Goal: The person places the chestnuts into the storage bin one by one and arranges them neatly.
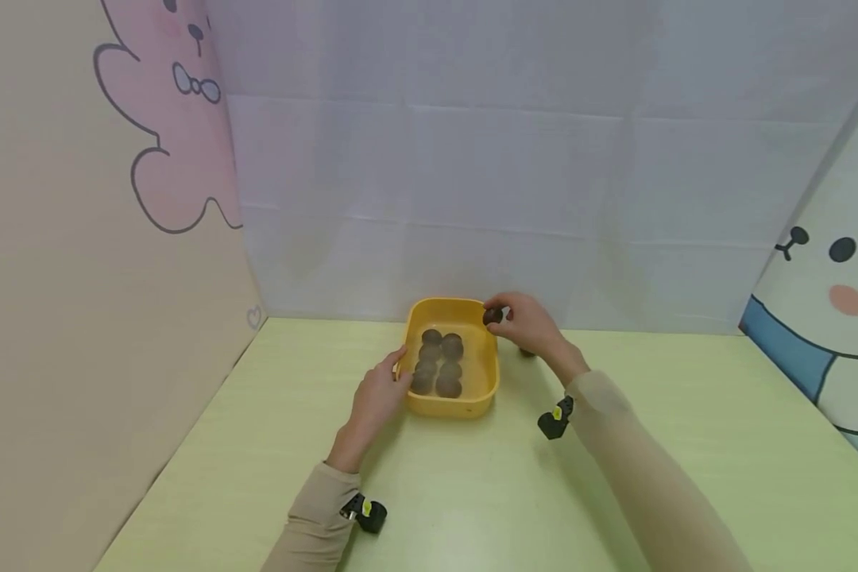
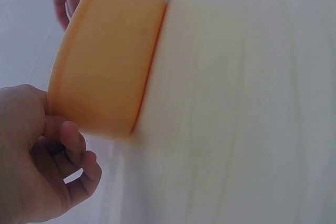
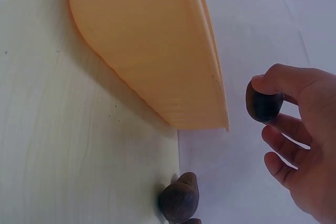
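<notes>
A yellow plastic tub [image 1: 449,407] stands on the table near the back, with several dark brown, ball-like things [image 1: 449,385] grouped in its left and middle part. My left hand [image 1: 380,395] grips the tub's left rim between thumb and fingers. Over the tub's far right corner, my right hand [image 1: 532,324] pinches one dark brown ball [image 3: 264,100] between thumb and fingertips, above rim height. More such balls [image 3: 179,202] lie on the table just right of the tub, mostly hidden behind the right hand in the head view. Their exact kind cannot be told.
The pale yellow-green table [image 1: 472,492] meets a white hanging sheet [image 1: 429,175] close behind the tub. Cartoon-printed panels stand at the left [image 1: 179,159] and right [image 1: 829,318]. A small black camera [image 1: 556,419] is strapped to each wrist.
</notes>
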{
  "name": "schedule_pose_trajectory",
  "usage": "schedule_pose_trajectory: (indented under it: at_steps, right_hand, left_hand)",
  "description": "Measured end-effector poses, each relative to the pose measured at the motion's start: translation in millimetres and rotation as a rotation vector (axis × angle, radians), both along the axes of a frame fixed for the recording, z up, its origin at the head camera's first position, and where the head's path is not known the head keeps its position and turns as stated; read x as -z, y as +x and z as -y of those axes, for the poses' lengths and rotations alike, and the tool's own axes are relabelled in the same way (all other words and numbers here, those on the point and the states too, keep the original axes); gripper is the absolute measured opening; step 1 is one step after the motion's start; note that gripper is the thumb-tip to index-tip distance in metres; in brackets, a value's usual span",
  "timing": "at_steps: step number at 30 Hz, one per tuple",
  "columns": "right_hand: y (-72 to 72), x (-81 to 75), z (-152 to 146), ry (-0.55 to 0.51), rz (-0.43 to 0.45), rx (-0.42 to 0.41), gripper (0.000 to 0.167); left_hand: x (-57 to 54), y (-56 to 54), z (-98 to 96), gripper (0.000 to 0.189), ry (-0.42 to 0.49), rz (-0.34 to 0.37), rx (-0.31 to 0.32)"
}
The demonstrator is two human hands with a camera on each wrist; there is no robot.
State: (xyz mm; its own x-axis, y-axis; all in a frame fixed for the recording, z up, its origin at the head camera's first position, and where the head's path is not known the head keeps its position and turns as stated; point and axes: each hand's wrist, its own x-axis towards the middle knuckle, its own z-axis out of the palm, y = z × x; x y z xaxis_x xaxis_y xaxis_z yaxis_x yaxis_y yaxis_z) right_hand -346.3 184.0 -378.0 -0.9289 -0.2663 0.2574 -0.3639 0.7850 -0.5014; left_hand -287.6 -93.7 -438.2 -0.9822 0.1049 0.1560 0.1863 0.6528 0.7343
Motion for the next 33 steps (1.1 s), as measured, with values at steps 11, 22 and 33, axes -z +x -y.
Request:
schedule_pose_trajectory:
  at_steps: [11, 22, 33]
  right_hand:
    - [-20.9, 14.9, 16, 0.112, 0.039, -0.115, 0.038]
    - [-26.2, 20.1, 28, 0.307, 0.026, -0.089, 0.031]
    - [-29.8, 19.5, 38, 0.489, 0.083, -0.044, 0.029]
  left_hand:
    - [2.5, -1.7, 0.0, 0.054, 0.004, -0.009, -0.012]
    - [2.1, -0.2, -0.1, 0.054, 0.007, -0.022, -0.003]
    - [0.2, 0.5, -0.2, 0.054, 0.005, -0.012, -0.011]
